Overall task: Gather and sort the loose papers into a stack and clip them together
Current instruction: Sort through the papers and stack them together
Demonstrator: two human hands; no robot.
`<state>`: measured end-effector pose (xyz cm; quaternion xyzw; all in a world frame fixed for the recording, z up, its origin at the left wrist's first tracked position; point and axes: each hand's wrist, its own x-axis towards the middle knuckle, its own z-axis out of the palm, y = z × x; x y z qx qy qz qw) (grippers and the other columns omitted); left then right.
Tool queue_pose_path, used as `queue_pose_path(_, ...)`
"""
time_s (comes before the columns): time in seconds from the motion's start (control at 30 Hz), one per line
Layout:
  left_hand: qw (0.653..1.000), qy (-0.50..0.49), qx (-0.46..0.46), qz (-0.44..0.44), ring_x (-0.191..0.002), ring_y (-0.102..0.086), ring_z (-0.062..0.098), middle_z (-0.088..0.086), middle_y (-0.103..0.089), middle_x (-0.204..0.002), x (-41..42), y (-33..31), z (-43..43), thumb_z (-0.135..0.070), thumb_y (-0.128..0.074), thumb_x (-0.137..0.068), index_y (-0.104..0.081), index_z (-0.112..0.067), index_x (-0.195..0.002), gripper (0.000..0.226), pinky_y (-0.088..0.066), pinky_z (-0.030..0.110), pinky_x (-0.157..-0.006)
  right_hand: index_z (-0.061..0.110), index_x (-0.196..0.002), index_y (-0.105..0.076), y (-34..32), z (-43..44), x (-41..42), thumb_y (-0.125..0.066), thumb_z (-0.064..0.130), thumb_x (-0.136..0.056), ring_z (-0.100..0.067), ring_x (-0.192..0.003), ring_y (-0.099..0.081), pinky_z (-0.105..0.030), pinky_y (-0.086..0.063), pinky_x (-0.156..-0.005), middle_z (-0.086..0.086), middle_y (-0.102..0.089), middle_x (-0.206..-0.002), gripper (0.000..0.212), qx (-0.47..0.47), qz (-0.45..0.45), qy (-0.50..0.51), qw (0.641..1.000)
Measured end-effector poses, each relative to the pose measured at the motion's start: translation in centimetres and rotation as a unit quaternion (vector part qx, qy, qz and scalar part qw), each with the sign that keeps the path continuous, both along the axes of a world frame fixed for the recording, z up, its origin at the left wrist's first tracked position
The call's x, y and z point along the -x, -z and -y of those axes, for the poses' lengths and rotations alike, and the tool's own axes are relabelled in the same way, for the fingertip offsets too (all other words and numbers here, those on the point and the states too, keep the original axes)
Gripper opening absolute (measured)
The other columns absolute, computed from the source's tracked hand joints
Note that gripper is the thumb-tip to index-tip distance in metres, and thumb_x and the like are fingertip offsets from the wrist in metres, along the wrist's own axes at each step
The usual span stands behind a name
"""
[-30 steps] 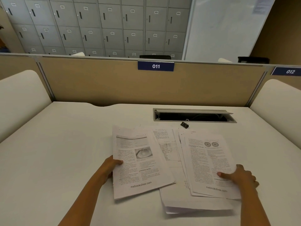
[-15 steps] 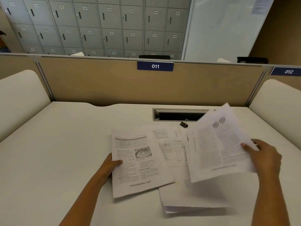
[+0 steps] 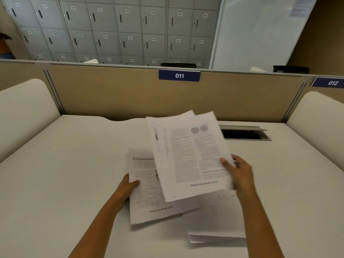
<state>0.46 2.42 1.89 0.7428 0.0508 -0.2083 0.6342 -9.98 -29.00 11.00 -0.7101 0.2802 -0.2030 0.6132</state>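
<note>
My right hand (image 3: 239, 171) grips a bunch of printed sheets (image 3: 189, 155) by their right edge and holds them lifted above the desk, partly over the left pile. My left hand (image 3: 128, 185) holds the left edge of another set of printed pages (image 3: 149, 202) lying on the white desk (image 3: 74, 174). More loose sheets (image 3: 216, 216), some with handwriting, lie flat under and to the right of both. The lifted sheets hide the spot where the black binder clip lay.
A cable slot with an open lid (image 3: 245, 134) is sunk into the desk at the back right. A tan partition (image 3: 111, 97) labelled 011 closes the far side. White padded dividers (image 3: 24, 112) stand at left and right (image 3: 316, 116).
My right hand picked the right bunch of sheets off the desk and swung it up and leftward over the left pile. The left hand stayed on its pages.
</note>
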Motion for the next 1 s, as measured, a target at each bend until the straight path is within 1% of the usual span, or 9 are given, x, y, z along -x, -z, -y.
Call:
queue_pose_path(0.13,0.999,-0.037,0.017,-0.005,-0.098,-0.06,0.026,0.008,-0.061,-0.112,0.7,-0.6,0.6,-0.049,-0.026,-0.096,-0.049,-0.019,-0.118,0.044,-0.051,0.041,-0.083,0.013,-0.119,-0.056,4.2,-3.6,-0.8,-0.07,0.016,-0.081,-0.022,-0.084,-0.065,-0.035,-0.056,-0.074,-0.009,-0.065,-0.105,0.04,-0.019,-0.054,-0.071,0.996)
queue_pose_path(0.2,0.998,-0.054,0.029,0.007,-0.099,-0.058,0.028,0.008,-0.059,-0.11,1.0,-0.8,0.9,-0.051,-0.021,-0.095,-0.05,-0.02,-0.116,0.047,-0.047,0.04,-0.085,0.012,-0.123,-0.054,5.6,-5.2,-0.7,-0.066,0.014,-0.084,-0.016,-0.083,-0.059,-0.018,-0.048,-0.065,-0.006,-0.062,-0.104,0.041,0.013,-0.085,-0.096,0.992)
queue_pose_path(0.23,0.998,-0.058,0.028,0.015,-0.102,-0.058,0.03,0.01,-0.058,-0.114,0.9,-0.6,1.0,-0.051,-0.022,-0.095,-0.049,-0.017,-0.121,0.05,-0.046,0.042,-0.089,0.011,-0.124,-0.053,6.1,-5.9,-0.6,-0.064,0.012,-0.086,-0.015,-0.085,-0.056,-0.016,-0.045,-0.067,-0.008,-0.062,-0.106,0.04,0.032,-0.093,-0.105,0.99)
queue_pose_path(0.4,0.998,-0.053,-0.001,0.031,-0.107,-0.056,0.028,0.014,-0.052,-0.133,0.5,0.2,0.8,-0.033,-0.047,-0.093,-0.035,-0.01,-0.137,0.051,-0.046,0.046,-0.094,0.008,-0.127,-0.053,7.1,-7.1,-0.9,-0.058,0.007,-0.089,-0.013,-0.092,-0.054,-0.02,-0.042,-0.086,-0.01,-0.062,-0.119,0.039,0.138,-0.118,-0.145,0.973)
queue_pose_path(0.57,0.998,-0.051,-0.018,0.04,-0.118,-0.051,0.034,0.014,-0.047,-0.137,0.7,0.2,0.7,-0.022,-0.05,-0.093,-0.03,-0.01,-0.139,0.052,-0.043,0.048,-0.097,0.009,-0.124,-0.057,6.5,-3.8,-1.3,-0.065,0.009,-0.084,-0.017,-0.086,-0.058,-0.025,-0.046,-0.08,-0.01,-0.063,-0.115,0.041,0.165,-0.119,-0.087,0.975)
queue_pose_path(0.67,0.998,-0.052,-0.011,0.037,-0.119,-0.051,0.033,0.013,-0.047,-0.137,0.6,0.4,0.6,-0.021,-0.049,-0.094,-0.029,-0.011,-0.141,0.052,-0.043,0.046,-0.097,0.009,-0.126,-0.056,6.3,0.0,-0.7,-0.073,0.017,-0.079,-0.027,-0.1,-0.059,-0.035,-0.047,-0.088,-0.013,-0.061,-0.119,0.051,0.195,-0.147,-0.009,0.97)
queue_pose_path(0.77,0.998,-0.046,-0.003,0.042,-0.118,-0.051,0.031,0.011,-0.048,-0.137,0.8,0.2,0.6,-0.022,-0.05,-0.093,-0.03,-0.012,-0.141,0.052,-0.043,0.046,-0.098,0.012,-0.132,-0.049,6.6,3.3,0.2,-0.076,0.032,-0.074,-0.036,-0.117,-0.051,-0.044,-0.044,-0.095,-0.016,-0.054,-0.129,0.067,0.212,-0.26,0.036,0.941)
queue_pose_path(0.87,0.998,-0.04,-0.005,0.042,-0.118,-0.052,0.03,0.009,-0.049,-0.137,0.8,0.3,0.5,-0.023,-0.05,-0.093,-0.03,-0.013,-0.141,0.052,-0.043,0.046,-0.097,0.013,-0.134,-0.045,7.3,4.9,1.2,-0.075,0.041,-0.073,-0.037,-0.122,-0.047,-0.045,-0.041,-0.099,-0.016,-0.05,-0.134,0.074,0.197,-0.322,0.02,0.926)
queue_pose_path(1.0,0.998,-0.038,-0.009,0.041,-0.119,-0.051,0.031,0.011,-0.048,-0.138,0.8,0.1,0.5,-0.024,-0.048,-0.094,-0.03,-0.014,-0.141,0.051,-0.043,0.049,-0.099,0.009,-0.128,-0.05,7.9,5.1,1.7,-0.076,0.031,-0.075,-0.032,-0.116,-0.054,-0.039,-0.042,-0.096,-0.012,-0.059,-0.128,0.063,0.141,-0.294,0.018,0.945)
